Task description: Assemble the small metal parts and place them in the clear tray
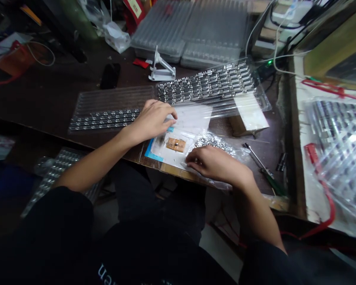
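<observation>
with the wooden block (176,144) as landmark, the left hand (156,118) hovers just beyond it and the right hand (209,161) is at the small metal parts (215,141) to its right.

The table (26,93) is showing dark brown, the small block (176,145) is glowing orange-brown, the sheet edge (153,152) is flashing bright blue, the screwdriver handle (273,182) is showing green, and silvery parts (207,82) are forming repeating rows.
</observation>
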`<state>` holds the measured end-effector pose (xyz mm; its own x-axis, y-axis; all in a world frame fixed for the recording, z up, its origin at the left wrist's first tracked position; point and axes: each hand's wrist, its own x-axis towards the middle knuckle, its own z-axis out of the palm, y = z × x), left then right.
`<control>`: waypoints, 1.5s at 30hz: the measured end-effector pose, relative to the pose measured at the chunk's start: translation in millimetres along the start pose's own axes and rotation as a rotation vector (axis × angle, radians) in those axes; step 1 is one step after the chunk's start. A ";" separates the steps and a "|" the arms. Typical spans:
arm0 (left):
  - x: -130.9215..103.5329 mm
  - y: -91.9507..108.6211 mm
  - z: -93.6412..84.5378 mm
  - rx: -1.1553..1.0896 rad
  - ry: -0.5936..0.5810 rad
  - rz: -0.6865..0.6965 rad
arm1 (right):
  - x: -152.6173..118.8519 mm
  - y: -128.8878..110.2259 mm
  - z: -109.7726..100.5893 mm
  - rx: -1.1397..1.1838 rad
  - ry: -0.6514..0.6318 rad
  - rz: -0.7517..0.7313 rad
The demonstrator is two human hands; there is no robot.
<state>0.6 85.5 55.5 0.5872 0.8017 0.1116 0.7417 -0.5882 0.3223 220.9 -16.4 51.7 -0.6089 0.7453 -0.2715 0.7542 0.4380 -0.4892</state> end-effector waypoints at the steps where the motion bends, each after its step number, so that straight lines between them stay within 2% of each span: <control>1: -2.7 1.8 -0.4 -0.007 -0.006 0.010 | 0.5 -1.8 0.2 -0.009 -0.004 0.019; 5: -15.3 11.4 -2.7 -0.027 -0.027 0.035 | 2.9 -7.4 2.3 -0.074 -0.041 0.065; 11: -30.4 21.7 -3.2 -0.034 -0.049 0.041 | 3.4 -8.1 4.9 -0.041 -0.040 0.001; 19: -34.1 22.5 -3.3 -0.045 -0.056 0.037 | 3.7 -6.8 4.1 -0.044 -0.065 0.001; 23: -34.9 26.4 -4.2 -0.028 -0.098 0.043 | 2.7 -6.2 2.1 -0.076 -0.064 0.010; 32: -37.3 29.0 -3.1 -0.029 -0.139 0.046 | 5.3 6.0 7.9 0.042 -0.042 -0.062; 36: -39.0 30.7 -1.9 -0.023 -0.149 0.050 | 6.4 11.3 7.7 0.098 0.000 -0.027; 45: -42.5 29.7 1.6 -0.049 -0.160 0.053 | 0.1 11.0 -10.7 0.245 0.087 0.009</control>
<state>-1.9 33.8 58.8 0.6722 0.7401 -0.0200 0.6937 -0.6202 0.3661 231.8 -6.1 55.2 -0.5709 0.7937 -0.2101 0.6712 0.3038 -0.6761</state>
